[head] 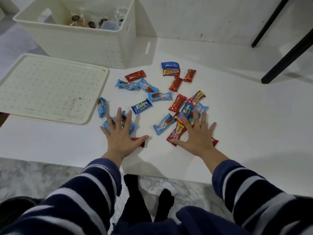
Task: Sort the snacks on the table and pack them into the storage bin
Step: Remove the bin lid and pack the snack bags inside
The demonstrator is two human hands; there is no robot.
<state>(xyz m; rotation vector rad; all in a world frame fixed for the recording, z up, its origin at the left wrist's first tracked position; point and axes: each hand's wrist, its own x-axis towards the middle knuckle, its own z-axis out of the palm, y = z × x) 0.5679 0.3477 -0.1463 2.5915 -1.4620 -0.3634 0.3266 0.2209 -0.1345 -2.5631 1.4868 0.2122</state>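
Lid (50,87): it is lying flat at the left of the table (237,116), just beside the nearest light-blue wrapper (102,106); a sweep leftward is likely to be jamming packets against its raised rim.
Storage bin (94,43): it is standing open at the back left, already holding some items I cannot identify; everything has to be travelling well away from the hands, so loose handfuls are risking drops on the way.
Left hand (121,133): it is spreading flat, fingers straight and splayed, gripping nothing, pressing over light-blue packets and a red bar (141,141); slick wrappers may be sliding out from under the palm.
Kalpa bar (142,106): it is lying alone between the two hands, apart from its twin, so it is easily being missed.
Right hand (197,133): it is likewise lying open and flat, holding nothing, covering a mixed heap of beng-beng bars (177,134), a Kalpa and light-blue packets; raking here is risking mixing kinds further.
Table's near edge: both hands are working close to it, so packets may be slipping to the floor.
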